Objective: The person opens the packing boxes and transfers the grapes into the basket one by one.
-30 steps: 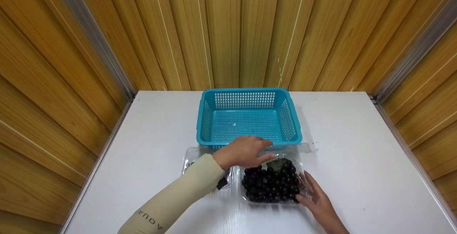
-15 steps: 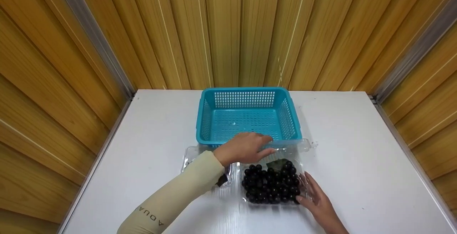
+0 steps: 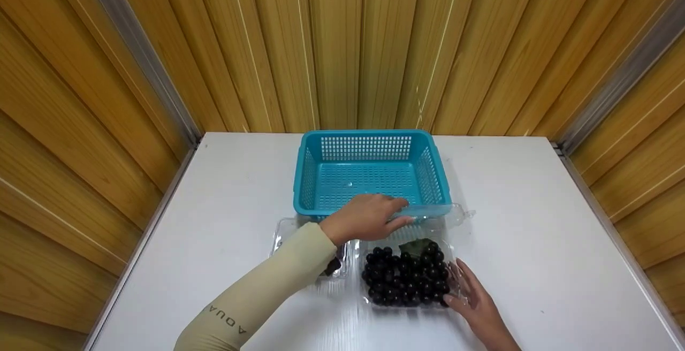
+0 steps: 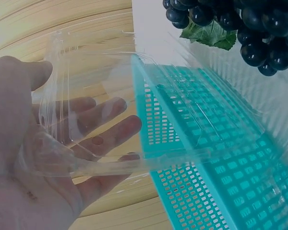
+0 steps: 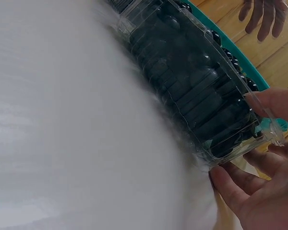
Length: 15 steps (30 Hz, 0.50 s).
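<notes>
Dark grapes with a green leaf fill a clear plastic clamshell box on the white table. Its transparent lid stands raised along the far side, overlapping the basket in the head view. My left hand holds the lid's edge between thumb and fingers; in the left wrist view the fingers show through the plastic. At the box's right end, my right hand grips the wall, thumb over the rim and other fingers outside and low.
Behind the box stands a teal perforated basket, empty. A second clear box with dark contents lies to the left, partly hidden under my left forearm. Wood-patterned walls enclose the table.
My left hand has moved slightly up and away, raising the lid further off the grapes. The right hand stays in place on the box.
</notes>
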### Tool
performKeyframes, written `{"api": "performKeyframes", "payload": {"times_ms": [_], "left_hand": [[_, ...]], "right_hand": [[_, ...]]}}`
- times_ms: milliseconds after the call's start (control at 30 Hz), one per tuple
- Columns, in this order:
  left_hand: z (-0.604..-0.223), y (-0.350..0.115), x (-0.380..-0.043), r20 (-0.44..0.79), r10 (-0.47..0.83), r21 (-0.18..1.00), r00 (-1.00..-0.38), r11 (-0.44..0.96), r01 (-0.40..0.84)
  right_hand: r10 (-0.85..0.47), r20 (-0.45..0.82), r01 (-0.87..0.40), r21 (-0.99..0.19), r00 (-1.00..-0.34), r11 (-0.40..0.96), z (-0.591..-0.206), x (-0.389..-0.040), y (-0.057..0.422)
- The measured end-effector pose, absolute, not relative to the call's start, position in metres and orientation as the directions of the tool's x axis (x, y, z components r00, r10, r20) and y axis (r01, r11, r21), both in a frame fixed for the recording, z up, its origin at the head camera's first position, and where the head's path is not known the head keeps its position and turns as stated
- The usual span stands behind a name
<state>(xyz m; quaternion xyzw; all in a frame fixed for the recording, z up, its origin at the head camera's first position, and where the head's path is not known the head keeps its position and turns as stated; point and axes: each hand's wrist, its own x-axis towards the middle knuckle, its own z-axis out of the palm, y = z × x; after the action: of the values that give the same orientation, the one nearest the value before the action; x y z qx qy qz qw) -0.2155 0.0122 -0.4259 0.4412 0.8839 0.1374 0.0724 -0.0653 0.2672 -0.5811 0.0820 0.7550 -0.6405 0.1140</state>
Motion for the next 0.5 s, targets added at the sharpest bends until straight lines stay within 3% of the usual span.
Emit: {"api": "performKeyframes", "payload": {"times_ms": [500], "left_hand": [[-0.4264, 0.0127, -0.2192, 0.014, 0.778, 0.284, -0.627, 0.598, 0.749]], "right_hand": [[0.01, -0.252, 0.25, -0.952, -0.968, 0.174, -0.5821, -0.0617, 0.265]]}}
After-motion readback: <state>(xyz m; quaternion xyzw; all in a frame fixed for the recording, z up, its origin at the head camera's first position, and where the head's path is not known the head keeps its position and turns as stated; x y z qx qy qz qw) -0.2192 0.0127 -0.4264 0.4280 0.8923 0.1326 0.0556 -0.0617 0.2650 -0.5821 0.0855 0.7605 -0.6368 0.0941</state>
